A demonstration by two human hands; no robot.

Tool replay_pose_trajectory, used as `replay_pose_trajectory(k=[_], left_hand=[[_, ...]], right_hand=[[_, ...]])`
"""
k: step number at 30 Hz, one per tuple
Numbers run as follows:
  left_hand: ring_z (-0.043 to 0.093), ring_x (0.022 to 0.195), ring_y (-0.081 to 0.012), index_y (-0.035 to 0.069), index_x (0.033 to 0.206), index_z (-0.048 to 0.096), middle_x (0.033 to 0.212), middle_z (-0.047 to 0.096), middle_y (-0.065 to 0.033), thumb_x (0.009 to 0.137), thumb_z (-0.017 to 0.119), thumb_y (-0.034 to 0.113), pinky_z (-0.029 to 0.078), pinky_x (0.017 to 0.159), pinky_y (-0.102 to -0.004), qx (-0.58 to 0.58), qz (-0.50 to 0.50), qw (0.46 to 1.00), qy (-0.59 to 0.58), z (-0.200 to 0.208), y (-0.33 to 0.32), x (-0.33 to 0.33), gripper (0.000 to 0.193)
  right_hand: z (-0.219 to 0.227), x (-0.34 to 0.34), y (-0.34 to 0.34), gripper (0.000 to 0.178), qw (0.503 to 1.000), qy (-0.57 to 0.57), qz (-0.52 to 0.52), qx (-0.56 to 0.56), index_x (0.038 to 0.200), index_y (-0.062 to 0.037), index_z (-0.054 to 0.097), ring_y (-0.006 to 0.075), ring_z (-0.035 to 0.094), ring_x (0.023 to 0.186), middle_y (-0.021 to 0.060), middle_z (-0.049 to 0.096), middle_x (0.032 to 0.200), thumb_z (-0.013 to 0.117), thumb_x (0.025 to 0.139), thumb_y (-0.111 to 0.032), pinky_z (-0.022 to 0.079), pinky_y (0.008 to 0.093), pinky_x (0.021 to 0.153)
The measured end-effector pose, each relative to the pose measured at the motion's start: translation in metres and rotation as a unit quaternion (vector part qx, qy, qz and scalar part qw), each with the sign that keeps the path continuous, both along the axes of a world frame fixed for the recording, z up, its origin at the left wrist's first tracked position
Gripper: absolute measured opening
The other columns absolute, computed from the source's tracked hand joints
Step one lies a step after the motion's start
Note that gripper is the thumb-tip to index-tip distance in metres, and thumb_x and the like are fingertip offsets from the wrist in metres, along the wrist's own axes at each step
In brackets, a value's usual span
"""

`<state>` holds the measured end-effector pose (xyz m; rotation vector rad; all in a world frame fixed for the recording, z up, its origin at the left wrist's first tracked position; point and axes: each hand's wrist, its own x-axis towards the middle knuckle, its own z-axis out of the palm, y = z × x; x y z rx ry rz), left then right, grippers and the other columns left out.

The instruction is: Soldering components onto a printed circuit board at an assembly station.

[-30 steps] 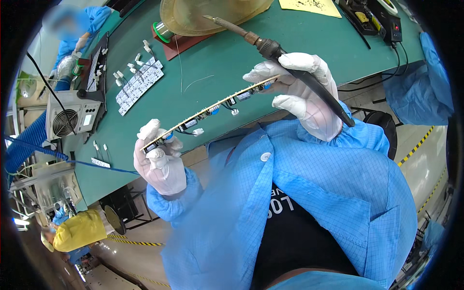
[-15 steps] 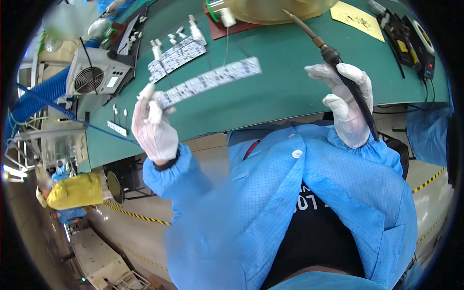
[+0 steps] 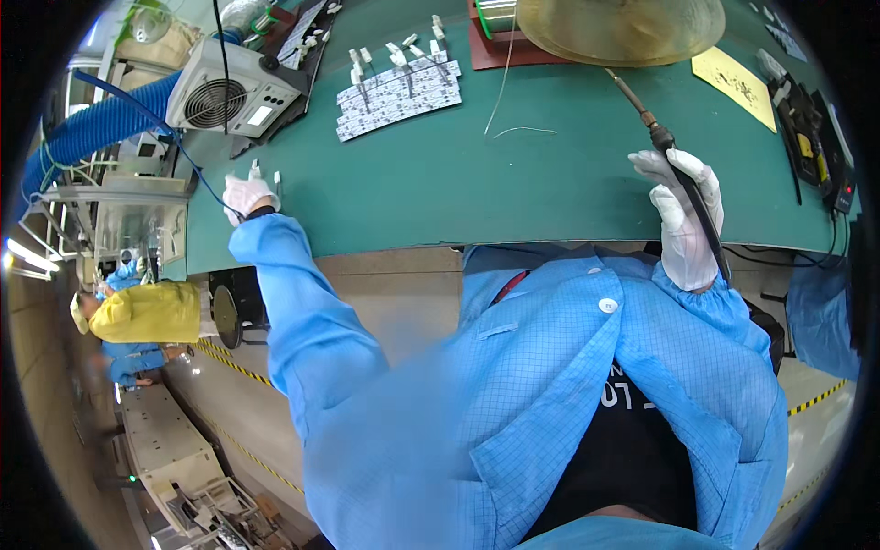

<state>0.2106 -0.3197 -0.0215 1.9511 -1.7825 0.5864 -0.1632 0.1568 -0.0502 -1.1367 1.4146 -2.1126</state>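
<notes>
Widest of all, a green tabletop (image 3: 568, 183), front edge running across the middle just beyond a blue coat (image 3: 550, 348), left end stopping just past the left hand (image 3: 246, 194). Broad green span between the two hands for sideways moves. Below the edge, pale floor (image 3: 403, 284) with yellow-and-black tape (image 3: 243, 368). At upper left, a pale box (image 3: 234, 87) with a fan grille; along the far side, a round amber dish (image 3: 623, 32). Left of that, white circuit boards (image 3: 394, 115) lying together, leads and connectors attached. Right of the dish, a yellow sheet (image 3: 733, 87) with dark specks. Hands well apart: right hand (image 3: 689, 225) wrapped round a soldering iron (image 3: 663, 137), tip near the dish's rim, contact impossible to tell; left reaching beside a small white connector (image 3: 278, 178), grip impossible to tell. Thin wire (image 3: 527, 129) mid-surface.
</notes>
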Motion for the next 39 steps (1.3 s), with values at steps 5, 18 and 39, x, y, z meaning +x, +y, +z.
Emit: replay_pose_trajectory(k=[5,18,39], left_hand=[[0.064,0.083,-0.0253,0.001,0.111,0.061,0.092,0.068,-0.0102,0.075,0.072,0.039,0.05,0.077,-0.0344,0.3,0.18,0.892,0.287,-0.029,-0.07,0.196,0.053],[0.057,0.081,-0.0132,0.008,0.117,0.052,0.1,0.059,-0.0056,0.094,0.051,0.033,0.048,0.063,-0.0252,0.397,-0.434,0.293,0.754,0.05,0.173,-0.058,0.034],[0.054,0.073,-0.0162,0.001,0.122,0.045,0.102,0.057,-0.0129,0.089,0.059,0.04,0.042,0.051,-0.0233,0.405,-0.53,0.463,0.584,0.037,0.359,-0.204,0.053]], right_hand=[[0.007,0.001,-0.006,0.036,0.996,0.046,0.07,-0.027,0.118,-0.0011,0.049,0.0297,0.058,0.109,0.0179,0.059,0.113,0.058,0.084,0.004,0.046,0.0387,0.096],[0.003,0.0,-0.005,0.037,0.999,0.046,-0.001,-0.001,0.119,-0.0048,0.05,0.0264,0.06,0.104,0.017,0.062,0.11,0.058,0.083,0.004,0.046,0.0358,0.093],[0.049,-0.001,0.014,0.036,0.984,0.148,0.067,-0.068,0.111,-0.0013,0.055,0.0328,0.06,0.107,0.0221,0.061,0.113,0.068,0.077,0.004,0.052,0.0431,0.088]])
